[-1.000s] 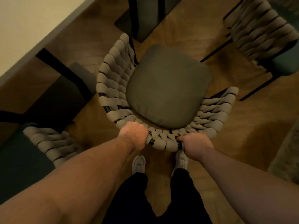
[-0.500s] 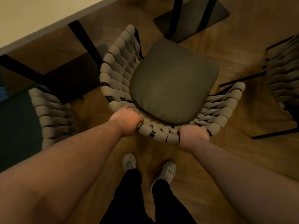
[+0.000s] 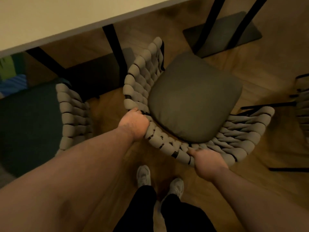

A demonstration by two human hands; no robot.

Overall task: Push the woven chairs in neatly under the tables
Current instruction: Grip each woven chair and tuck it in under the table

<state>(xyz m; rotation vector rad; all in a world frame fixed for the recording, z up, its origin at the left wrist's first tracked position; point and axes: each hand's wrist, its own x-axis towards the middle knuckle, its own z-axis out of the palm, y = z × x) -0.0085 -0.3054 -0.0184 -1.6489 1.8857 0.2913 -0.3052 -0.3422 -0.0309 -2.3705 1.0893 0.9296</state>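
The head view looks down on a grey woven-strap armchair with an olive seat cushion. It stands on the wooden floor, its seat out in the open beside the edge of the pale-topped bench. The chair's left arm is near the bench's black metal leg. The left hand is curled round the chair's rear rim at its left corner. The right hand clamps the same rim further right (fingertips hidden behind the straps). A second woven chair with a dark teal seat sits at the left, partly under the bench. White shoes stand just behind the gripped chair.
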